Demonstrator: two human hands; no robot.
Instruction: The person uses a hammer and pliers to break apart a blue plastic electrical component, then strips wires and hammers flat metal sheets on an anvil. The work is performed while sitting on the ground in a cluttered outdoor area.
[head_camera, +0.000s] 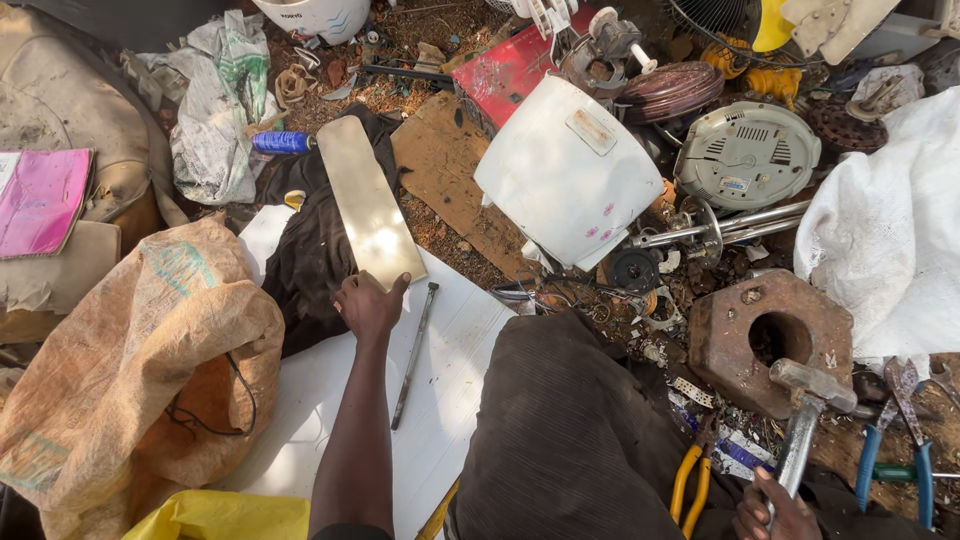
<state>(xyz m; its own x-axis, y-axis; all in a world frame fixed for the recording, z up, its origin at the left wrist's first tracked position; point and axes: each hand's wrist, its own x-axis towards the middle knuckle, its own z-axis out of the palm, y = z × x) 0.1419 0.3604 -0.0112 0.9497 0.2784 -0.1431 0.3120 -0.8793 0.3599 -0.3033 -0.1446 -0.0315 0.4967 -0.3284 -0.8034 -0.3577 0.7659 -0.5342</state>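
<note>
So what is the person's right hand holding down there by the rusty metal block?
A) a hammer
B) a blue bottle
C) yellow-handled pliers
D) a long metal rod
A: the right hand grips the handle of a hammer whose head rests by the rusty metal block, while the yellow-handled pliers lie untouched beside it.

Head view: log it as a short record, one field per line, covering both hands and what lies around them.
left hand: grips the near end of a flat metal blade
right hand: holds a hammer by its handle
under blade: white board, dark cloth
beside left hand: long metal rod
by hammer head: rusty block with a round hole
near right hand: yellow pliers
</note>
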